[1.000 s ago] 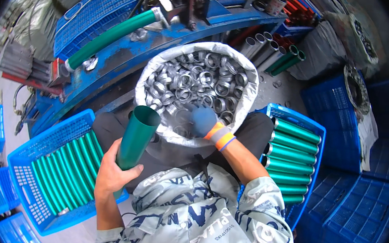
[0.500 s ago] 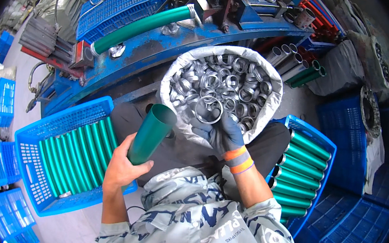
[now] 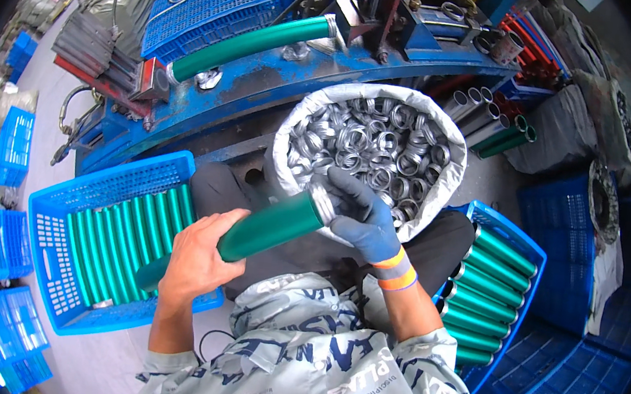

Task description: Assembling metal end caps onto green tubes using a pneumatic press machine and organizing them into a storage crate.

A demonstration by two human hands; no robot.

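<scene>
My bare left hand [image 3: 200,253] is wrapped round a long green tube [image 3: 273,231], which slants up to the right across my lap. At the tube's upper end sits a silver threaded metal ring [image 3: 322,202]. Fingers of my right hand [image 3: 363,221], in a grey-blue glove, are closed on that ring at the tube's mouth. How far the ring is seated cannot be made out. Just beyond, a white sack [image 3: 284,141] with its rim rolled down holds many similar loose rings [image 3: 382,144].
Blue crates of green tubes stand at my left [image 3: 45,245] and right [image 3: 537,247]. Across the front runs a blue machine bench [image 3: 250,86] with another green tube [image 3: 254,48] clamped on it. Upright tubes [image 3: 486,111] stand beyond the sack; stacked blue crates [image 3: 559,223] line the far right.
The tube has tipped from nearly upright to slanting right. My right hand has brought a ring from over the sack to the tube's end.
</scene>
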